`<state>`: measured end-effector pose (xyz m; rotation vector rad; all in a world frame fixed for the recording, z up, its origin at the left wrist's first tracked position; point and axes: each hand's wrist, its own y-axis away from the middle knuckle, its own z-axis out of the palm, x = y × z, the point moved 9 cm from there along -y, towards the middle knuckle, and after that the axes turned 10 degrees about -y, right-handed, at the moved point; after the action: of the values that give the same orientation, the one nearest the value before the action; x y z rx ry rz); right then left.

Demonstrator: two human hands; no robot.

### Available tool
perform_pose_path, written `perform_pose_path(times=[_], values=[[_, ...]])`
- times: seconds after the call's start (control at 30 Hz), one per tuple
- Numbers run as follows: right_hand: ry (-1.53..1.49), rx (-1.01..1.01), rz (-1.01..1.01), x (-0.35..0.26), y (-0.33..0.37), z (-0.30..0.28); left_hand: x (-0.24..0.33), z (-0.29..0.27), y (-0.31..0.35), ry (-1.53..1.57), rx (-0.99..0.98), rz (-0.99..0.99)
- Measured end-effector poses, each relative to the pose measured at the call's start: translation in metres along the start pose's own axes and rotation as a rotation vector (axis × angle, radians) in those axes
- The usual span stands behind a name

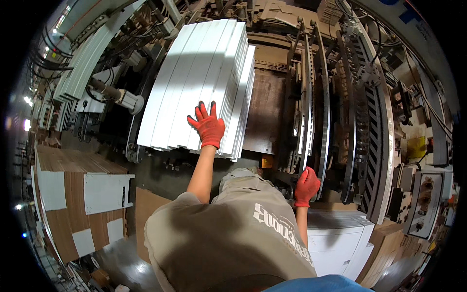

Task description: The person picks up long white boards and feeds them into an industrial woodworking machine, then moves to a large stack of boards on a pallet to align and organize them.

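Observation:
A tall stack of long white boards (187, 73) stands in front of me, its boards lying side by side in layers. My left hand (209, 127), in a red glove with dark fingertips, lies on top near the stack's close end, fingers spread. On the right, my right hand (307, 185), also red-gloved, is curled closed at the near end of a metal rail (325, 112). Its palm is hidden, so I cannot tell what it grips, if anything. A lower row of white boards (245, 97) runs along the stack's right side.
A brown plate (265, 112) lies between the stack and the rails. Striped machine framing (372, 141) and a control box (424, 202) are farther right. Brown and white panels (80, 194) are piled at left. White panels (335, 238) stand beside me at right.

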<state>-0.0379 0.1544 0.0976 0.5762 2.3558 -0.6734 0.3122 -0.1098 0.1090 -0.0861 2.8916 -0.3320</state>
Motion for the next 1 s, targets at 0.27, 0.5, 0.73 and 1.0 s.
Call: perform_pose_path(times=[0.27, 0.5, 0.73, 1.0], values=[[0.005, 0.034, 0.05, -0.001, 0.0, -0.002, 0.077, -0.04, -0.003, 0.295, 0.141, 0.278], [0.007, 0.044, 0.089, 0.002, -0.001, -0.005, 0.249, -0.164, 0.106, 1.307, -0.103, 1.162], [-0.045, 0.138, 0.054, 0.059, 0.063, 0.004, 0.279, -0.179, 0.231, 1.394, -0.272, 1.646], [0.147, 0.169, 0.19, -0.015, 0.013, -0.013, 0.224, -0.012, 0.177, 1.011, -0.237, 2.417]])
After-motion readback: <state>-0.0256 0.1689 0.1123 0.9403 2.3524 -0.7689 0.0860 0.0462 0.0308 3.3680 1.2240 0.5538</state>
